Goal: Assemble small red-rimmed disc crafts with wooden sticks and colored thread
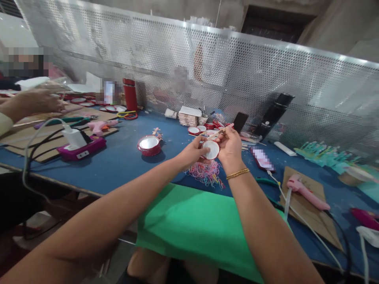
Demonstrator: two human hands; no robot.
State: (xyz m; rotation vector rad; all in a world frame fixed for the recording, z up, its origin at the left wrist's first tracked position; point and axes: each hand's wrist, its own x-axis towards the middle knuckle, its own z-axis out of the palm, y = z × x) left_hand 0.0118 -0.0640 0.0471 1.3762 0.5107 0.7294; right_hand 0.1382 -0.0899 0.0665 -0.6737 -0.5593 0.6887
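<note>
My left hand (192, 151) is closed on a round red-rimmed disc (212, 151) with a pale, shiny face, its thumb lying across that face. Beside it, my right hand (232, 144) pinches a thin flat wooden stick (218, 133), held slantwise just above the disc. The right palm is close to the disc's edge; whether it touches cannot be made out. Beneath both hands lies a tangle of pink, blue and white cords (209, 173). To the left stands a stack of similar red-rimmed discs (149, 145), with small wooden pieces (156, 133) behind it.
A pink glue gun (306, 191) rests on cardboard (318, 181) at right, near a charging phone (263, 159). Leftward are a purple power strip (81, 149), another glue gun (102, 126) and a co-worker's hand (38, 100). A red bottle (129, 94) stands before the perforated metal screen (166, 51).
</note>
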